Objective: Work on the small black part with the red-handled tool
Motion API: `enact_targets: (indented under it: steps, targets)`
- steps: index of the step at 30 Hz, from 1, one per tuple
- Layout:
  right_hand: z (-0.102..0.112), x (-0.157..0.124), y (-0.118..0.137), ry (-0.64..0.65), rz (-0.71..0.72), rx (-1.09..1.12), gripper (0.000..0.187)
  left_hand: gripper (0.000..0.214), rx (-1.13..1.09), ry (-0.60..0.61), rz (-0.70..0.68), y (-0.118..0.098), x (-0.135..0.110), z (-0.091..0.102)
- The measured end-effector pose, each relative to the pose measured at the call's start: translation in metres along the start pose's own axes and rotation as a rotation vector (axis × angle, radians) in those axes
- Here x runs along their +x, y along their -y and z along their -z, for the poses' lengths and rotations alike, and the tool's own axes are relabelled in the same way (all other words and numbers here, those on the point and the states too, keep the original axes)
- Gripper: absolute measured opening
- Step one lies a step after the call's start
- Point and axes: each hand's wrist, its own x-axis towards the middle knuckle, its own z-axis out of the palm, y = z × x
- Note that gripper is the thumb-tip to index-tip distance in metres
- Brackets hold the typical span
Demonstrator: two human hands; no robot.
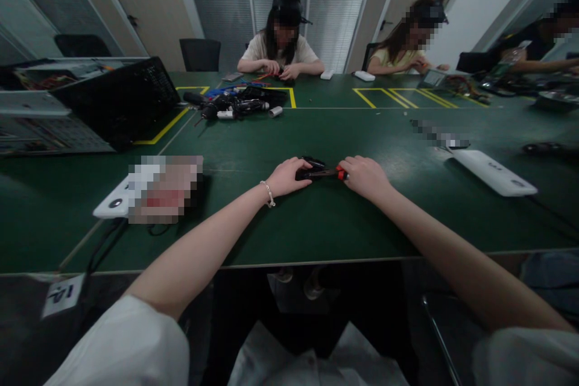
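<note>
Both my arms reach out over the green table (316, 223). My left hand (286, 177), with a bead bracelet at the wrist, is closed over the left end of a small black object (319, 170) lying on the table. My right hand (364, 176) is closed on its right end, where a red part shows next to my fingers. The object is dark and small; I cannot make out what it is.
A white power strip (495, 173) lies to the right, another white device (113, 205) to the left. A black case (122, 99) and a pile of black tools (235, 104) sit farther back. Three other people work at the far side and right.
</note>
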Motion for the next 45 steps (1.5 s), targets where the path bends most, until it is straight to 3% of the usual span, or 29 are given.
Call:
enact_targets:
  steps: [4, 45]
  targets:
    - [0.0006, -0.0007, 0.0000, 0.006, -0.007, 0.000, 0.022, 0.040, -0.005, 0.028, 0.017, -0.0029, -0.0013, 0.0025]
    - [-0.0008, -0.0023, -0.0021, 0.006, -0.001, -0.005, 0.023, 0.039, -0.073, -0.003, 0.020, -0.0034, -0.0020, 0.0018]
